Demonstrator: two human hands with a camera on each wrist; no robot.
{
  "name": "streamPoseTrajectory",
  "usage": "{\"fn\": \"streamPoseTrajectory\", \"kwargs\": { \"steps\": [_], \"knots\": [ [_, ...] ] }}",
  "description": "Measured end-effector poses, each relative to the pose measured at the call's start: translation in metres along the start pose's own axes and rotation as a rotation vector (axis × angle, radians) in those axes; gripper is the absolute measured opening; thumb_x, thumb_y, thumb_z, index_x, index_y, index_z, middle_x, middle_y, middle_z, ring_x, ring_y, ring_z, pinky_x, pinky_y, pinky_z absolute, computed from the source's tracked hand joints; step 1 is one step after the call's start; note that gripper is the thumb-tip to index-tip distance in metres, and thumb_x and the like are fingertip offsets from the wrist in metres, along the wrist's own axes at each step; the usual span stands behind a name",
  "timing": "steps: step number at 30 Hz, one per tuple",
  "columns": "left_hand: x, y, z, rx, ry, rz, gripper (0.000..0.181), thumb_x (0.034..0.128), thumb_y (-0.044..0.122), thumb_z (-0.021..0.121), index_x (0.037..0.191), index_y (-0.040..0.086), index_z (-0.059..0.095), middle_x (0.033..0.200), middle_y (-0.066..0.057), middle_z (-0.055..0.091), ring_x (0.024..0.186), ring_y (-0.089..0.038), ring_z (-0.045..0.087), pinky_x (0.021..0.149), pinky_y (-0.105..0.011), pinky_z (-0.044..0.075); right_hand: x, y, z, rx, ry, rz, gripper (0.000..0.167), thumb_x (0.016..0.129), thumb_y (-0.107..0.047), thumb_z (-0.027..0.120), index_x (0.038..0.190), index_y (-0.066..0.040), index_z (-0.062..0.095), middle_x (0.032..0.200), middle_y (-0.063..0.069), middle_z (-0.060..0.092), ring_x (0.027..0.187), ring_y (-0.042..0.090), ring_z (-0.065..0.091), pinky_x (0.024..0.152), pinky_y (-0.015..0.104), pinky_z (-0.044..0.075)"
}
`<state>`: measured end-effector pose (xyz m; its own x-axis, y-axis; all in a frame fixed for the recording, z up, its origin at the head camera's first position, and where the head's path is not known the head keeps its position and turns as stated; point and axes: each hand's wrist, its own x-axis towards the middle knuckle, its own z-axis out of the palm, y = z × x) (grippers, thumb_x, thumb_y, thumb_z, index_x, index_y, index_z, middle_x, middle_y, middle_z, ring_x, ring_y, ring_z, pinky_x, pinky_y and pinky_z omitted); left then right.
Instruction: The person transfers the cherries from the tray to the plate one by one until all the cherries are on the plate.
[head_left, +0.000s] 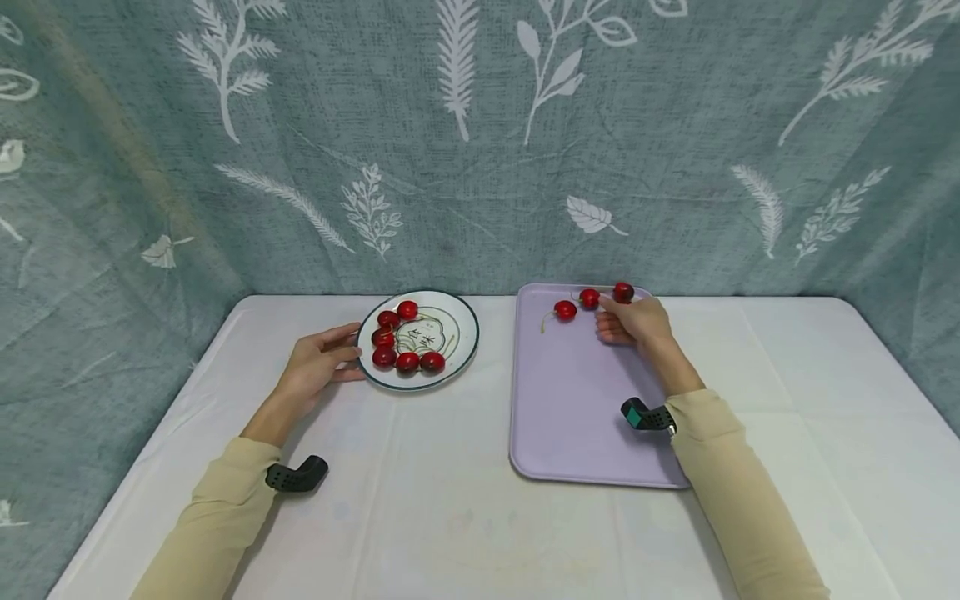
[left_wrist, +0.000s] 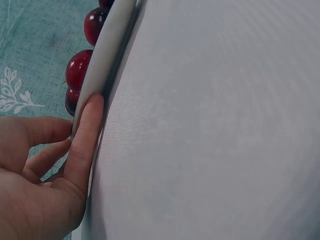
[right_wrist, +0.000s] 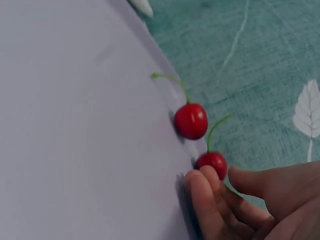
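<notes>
A white plate (head_left: 462, 354) with a dark rim stands on the left, bearing several red cherries (head_left: 407, 362). My left hand (head_left: 318, 362) holds its left edge; in the left wrist view one finger (left_wrist: 86, 140) lies along the plate's outer side (left_wrist: 112, 47). On the right, my right hand (head_left: 637, 323) reaches over the far end of a lilac tray (head_left: 577, 417). Its thumb and fingertips stand around a cherry (head_left: 589, 298); in the right wrist view a fingertip overlaps this cherry (right_wrist: 212, 162), while a narrow gap shows beside the thumb (right_wrist: 250, 181).
Two other cherries lie near the tray's far edge: one with its stem (head_left: 565, 311) to the left, one (head_left: 623, 292) beyond the right hand. A white cloth (head_left: 450, 517) covers the table. Behind it hangs a green patterned curtain (head_left: 465, 217).
</notes>
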<state>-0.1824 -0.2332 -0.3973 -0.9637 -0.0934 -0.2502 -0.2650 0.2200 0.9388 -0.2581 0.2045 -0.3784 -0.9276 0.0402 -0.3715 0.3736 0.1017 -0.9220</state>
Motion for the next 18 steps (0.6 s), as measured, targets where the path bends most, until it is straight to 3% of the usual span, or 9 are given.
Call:
{"fn": "streamPoseTrajectory", "kwargs": {
  "steps": [8, 18],
  "knots": [
    [0.0, -0.001, 0.002, 0.011, 0.012, -0.01, 0.055, 0.0997, 0.001, 0.049, 0.152, 0.004, 0.034, 0.145, -0.023, 0.037, 0.088, -0.006, 0.062, 0.082, -0.026, 0.06, 0.002, 0.0, -0.012, -0.202, 0.06, -0.069, 0.033, 0.096, -0.023, 0.063, 0.092, 0.01, 0.068, 0.052, -0.003, 0.064, 0.046, 0.005, 0.063, 0.051, 0.019, 0.059],
    [-0.001, 0.001, 0.001, 0.019, 0.022, -0.015, 0.055, 0.0996, 0.001, 0.049, 0.152, 0.005, 0.034, 0.145, -0.023, 0.037, 0.087, -0.005, 0.062, 0.081, -0.025, 0.06, -0.001, -0.005, -0.023, -0.364, 0.073, -0.062, 0.035, 0.09, -0.012, 0.064, 0.105, 0.019, 0.066, 0.052, -0.006, 0.064, 0.046, 0.003, 0.063, 0.052, 0.018, 0.059]
  ]
}}
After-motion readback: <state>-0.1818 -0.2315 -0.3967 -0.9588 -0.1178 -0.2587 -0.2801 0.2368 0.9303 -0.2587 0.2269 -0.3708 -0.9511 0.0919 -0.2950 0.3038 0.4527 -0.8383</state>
